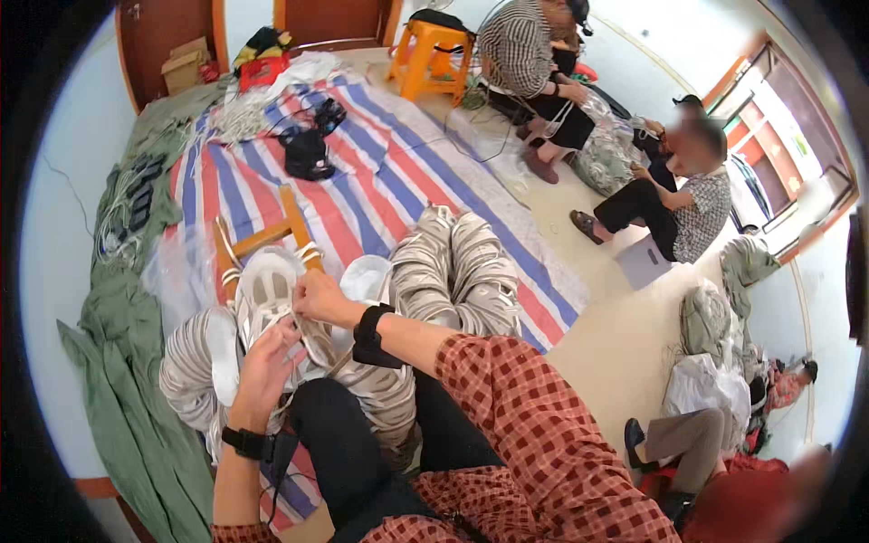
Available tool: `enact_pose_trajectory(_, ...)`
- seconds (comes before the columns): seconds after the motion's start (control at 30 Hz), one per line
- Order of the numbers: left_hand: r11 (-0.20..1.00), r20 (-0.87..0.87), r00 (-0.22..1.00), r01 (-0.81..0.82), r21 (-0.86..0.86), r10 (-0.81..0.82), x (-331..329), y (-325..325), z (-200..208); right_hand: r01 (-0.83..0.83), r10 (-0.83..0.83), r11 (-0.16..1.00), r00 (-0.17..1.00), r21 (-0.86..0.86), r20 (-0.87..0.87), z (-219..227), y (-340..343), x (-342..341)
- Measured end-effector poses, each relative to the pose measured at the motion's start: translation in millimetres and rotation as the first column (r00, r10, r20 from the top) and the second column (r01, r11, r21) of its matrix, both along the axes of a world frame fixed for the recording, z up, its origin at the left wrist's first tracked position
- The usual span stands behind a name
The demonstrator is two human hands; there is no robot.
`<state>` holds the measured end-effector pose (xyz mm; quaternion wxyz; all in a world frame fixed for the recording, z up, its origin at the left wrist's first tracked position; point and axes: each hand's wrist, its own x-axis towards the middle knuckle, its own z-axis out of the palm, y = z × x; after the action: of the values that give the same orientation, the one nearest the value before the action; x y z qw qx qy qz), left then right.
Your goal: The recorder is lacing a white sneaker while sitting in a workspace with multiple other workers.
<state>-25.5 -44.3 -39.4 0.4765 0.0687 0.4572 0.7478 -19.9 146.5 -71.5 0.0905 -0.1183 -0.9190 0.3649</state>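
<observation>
A pale beige and white shoe upper [269, 276] lies in front of me, against a wooden frame [262, 237] with white laces looped round its posts. My left hand [265, 360] is at the upper's near end, thumb and fingertips pinched on its lacing area, the other fingers loosely spread. On the upper's right edge my right hand [319, 299] is closed in a pinch; what its fingertips hold is too small to make out. Stacked shoe uppers [192, 357] stand to the left, and a curved double row of nested uppers [453, 271] stands to the right.
Under the work lies a red, white and blue striped sheet [389, 181]. A black cap [308, 154] rests on it. Green cloth [118, 362] runs along the left wall. An orange stool [434, 59] stands at the back; seated people [692, 208] work on the right.
</observation>
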Motion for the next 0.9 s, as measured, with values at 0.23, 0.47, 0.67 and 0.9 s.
enact_pose_trajectory(0.23, 0.985, 0.029, 0.994, -0.098, -0.142, 0.103, 6, 1, 4, 0.097, -0.080, 0.993, 0.965, 0.060, -0.248, -41, -27, -18)
enact_pose_trajectory(0.47, 0.995, -0.183, 0.983, 0.001, -0.102, -0.020, -3, -39, 33, -0.271, 0.290, 0.945, 0.953, 0.185, -0.083, 46, 1, 3)
enact_pose_trajectory(0.67, 0.725, -0.858, 0.501, -0.549, -0.416, -0.113, -51, -79, 59, -0.418, 0.535, 0.800, 0.822, 0.430, -0.195, 38, -43, -9)
enact_pose_trajectory(0.9, 0.764, -0.955, 0.154, -0.573, -0.295, -0.254, -38, -39, 17, -0.117, 0.122, 0.979, 0.992, -0.168, 0.021, 38, -33, -35)
